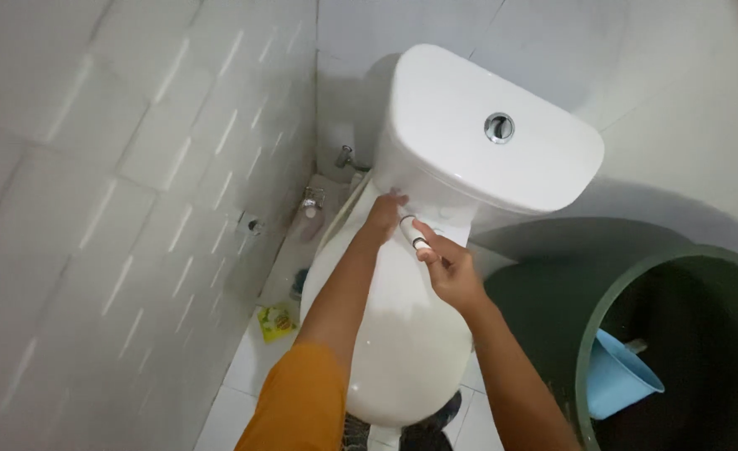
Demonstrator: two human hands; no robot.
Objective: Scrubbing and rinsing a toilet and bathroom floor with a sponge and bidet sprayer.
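Observation:
A white toilet stands ahead with its lid (402, 334) closed and a tank (477, 125) bearing a round chrome flush button (499, 127). My left hand (383, 213), in an orange sleeve, reaches to the base of the tank at the back of the lid and touches it with its fingers. My right hand (448, 267) is closed around a small white tube-like object (414, 233), whose tip points toward the same spot beside the left hand.
A large dark green barrel (636, 276) stands at the right with a light blue scoop (619, 376) inside. White tiled wall (118, 184) at left. Beside the toilet are a water valve (345, 157), a bottle (309, 215) and a yellow-green packet (277, 321) on the floor.

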